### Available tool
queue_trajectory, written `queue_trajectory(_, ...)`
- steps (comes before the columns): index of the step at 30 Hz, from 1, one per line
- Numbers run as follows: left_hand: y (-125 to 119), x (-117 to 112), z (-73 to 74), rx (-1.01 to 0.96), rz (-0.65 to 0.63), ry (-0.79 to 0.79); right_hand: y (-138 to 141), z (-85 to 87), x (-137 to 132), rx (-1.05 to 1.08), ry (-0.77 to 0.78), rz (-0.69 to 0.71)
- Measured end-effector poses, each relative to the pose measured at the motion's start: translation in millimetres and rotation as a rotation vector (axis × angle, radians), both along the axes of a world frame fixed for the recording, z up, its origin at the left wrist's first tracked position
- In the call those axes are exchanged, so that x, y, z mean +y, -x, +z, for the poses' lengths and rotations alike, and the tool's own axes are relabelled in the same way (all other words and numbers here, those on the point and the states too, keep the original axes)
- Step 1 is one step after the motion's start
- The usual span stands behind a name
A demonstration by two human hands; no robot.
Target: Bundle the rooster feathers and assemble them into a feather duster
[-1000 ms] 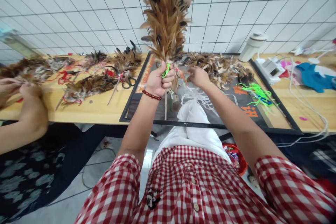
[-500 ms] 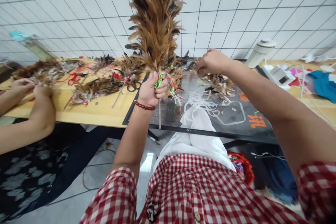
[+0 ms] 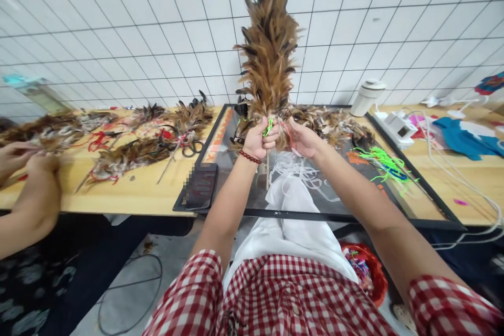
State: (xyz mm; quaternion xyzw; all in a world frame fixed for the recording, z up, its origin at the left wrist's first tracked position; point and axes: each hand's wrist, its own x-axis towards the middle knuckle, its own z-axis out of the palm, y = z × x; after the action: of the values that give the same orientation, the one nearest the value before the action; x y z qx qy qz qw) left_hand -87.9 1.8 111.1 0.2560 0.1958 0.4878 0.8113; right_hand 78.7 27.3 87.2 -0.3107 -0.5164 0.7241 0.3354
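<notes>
Feather duster (image 3: pixel 270 58), one: brown plumes, black tip; upright, above the far half of the tabletop (image 3: pixel 137 202), before the tiled wall. The tip, cut off at the top half a second ago, now shows.

Left hand (image 3: pixel 255 140), beaded bracelet at the wrist: fingers clamped around the duster's base and its green cord (image 3: pixel 268 127), grip unchanged.

Right hand (image 3: pixel 305 139): formerly raised over the loose feathers (image 3: pixel 326 122), now lowered beside the left hand at the duster's base. Fingers curled toward the thumb; whether they close on anything cannot be told.

Black-framed panel (image 3: pixel 315 215), one: along the tabletop's near edge. Loose feathers across its far edge; white ribbon (image 3: pixel 295 170), tangled, toward its middle; green strands (image 3: pixel 386 161) near its right edge, uncovered since the right arm shifted.

Scissors (image 3: pixel 192 149), one pair: just beyond the panel's left edge.

Second duster (image 3: pixel 132 160): lying farther left on the tabletop.

White flask (image 3: pixel 368 97), one: at the panel's far right corner.

Co-worker's hands (image 3: pixel 23 160): at the tabletop's left end.
</notes>
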Motion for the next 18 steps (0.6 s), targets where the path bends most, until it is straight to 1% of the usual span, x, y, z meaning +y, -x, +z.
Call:
queue_trajectory(2,-3,10,-11.6,0.042,-0.012,0.028,-9,-6.5,7,0.025,0.058,-0.096)
queue_trajectory(3,-4,14,-18.1,0.057,-0.017,0.042,-13,-9.7,10,0.032,0.055,-0.158)
queue_trajectory(7,-1,21,-42.7,0.092,-0.034,0.056,-20,-23.4,20,-0.031,-0.034,-0.423)
queue_trajectory(9,3,21,-50.9,0.101,-0.001,0.052,-21,-29.9,27,-0.079,-0.073,-0.519)
queue_trajectory(12,7,19,-56.3,0.116,0.080,0.060,-22,-35.7,40,-0.114,-0.136,-0.630)
queue_trajectory(14,9,19,-56.8,0.128,0.123,0.080,-21,-36.1,49,-0.221,-0.243,-0.665)
queue_trajectory(17,10,20,-56.4,0.147,0.161,0.096,-14,-32.6,53,-0.483,-0.573,-0.688)
queue_trajectory(18,10,20,-56.3,0.154,0.163,0.088,-9,-31.0,51,-0.522,-0.644,-0.674)
